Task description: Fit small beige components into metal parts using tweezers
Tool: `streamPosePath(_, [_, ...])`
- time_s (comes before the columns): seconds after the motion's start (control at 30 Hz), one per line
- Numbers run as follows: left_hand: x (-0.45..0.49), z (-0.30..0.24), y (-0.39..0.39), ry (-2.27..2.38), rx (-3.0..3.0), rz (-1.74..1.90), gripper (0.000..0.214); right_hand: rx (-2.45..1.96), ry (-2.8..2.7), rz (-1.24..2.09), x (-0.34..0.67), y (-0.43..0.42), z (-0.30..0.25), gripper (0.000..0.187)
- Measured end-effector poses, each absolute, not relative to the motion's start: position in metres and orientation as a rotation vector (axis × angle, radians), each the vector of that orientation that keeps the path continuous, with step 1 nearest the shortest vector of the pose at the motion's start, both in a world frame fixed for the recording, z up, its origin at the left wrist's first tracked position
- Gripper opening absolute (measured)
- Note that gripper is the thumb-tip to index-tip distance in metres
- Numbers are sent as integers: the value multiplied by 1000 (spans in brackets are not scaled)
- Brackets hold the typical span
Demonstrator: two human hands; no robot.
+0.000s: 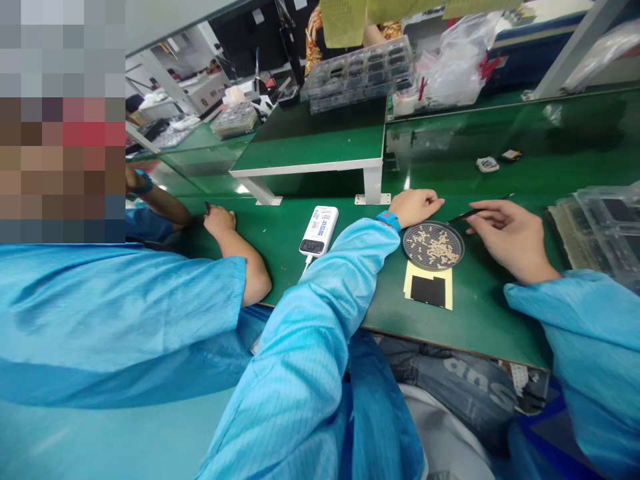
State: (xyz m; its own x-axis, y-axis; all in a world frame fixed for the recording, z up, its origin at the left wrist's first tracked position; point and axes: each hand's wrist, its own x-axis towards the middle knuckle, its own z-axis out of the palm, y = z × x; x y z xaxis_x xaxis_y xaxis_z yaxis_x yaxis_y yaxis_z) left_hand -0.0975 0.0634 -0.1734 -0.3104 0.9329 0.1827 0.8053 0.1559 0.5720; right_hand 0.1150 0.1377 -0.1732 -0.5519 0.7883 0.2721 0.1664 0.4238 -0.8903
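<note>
My left hand (pixel 414 205) rests curled into a loose fist on the green table, just left of a round dark mesh dish (pixel 433 245) filled with several small pale parts. My right hand (pixel 507 237) pinches black tweezers (pixel 466 215) whose tip points toward the dish's upper right rim. Below the dish lies a yellow card (pixel 448 292) with a black square pad (pixel 428 291) on it. Both my arms wear light blue sleeves, and a blue wrist strap (pixel 389 219) sits on my left wrist.
A white power bank (pixel 319 231) lies left of my left arm. A co-worker's arm (pixel 235 247) in blue rests on the table at the left. A raised green shelf (pixel 310 143) stands behind, with clear trays (pixel 357 73) on it and more trays (pixel 603 230) at the right.
</note>
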Motion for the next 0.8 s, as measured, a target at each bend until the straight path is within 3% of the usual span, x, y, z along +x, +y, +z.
streamPosePath(0.8, [-98, -172, 62, 2192, 1701, 886, 37, -801, -1959, 1155, 114, 137, -171, 31])
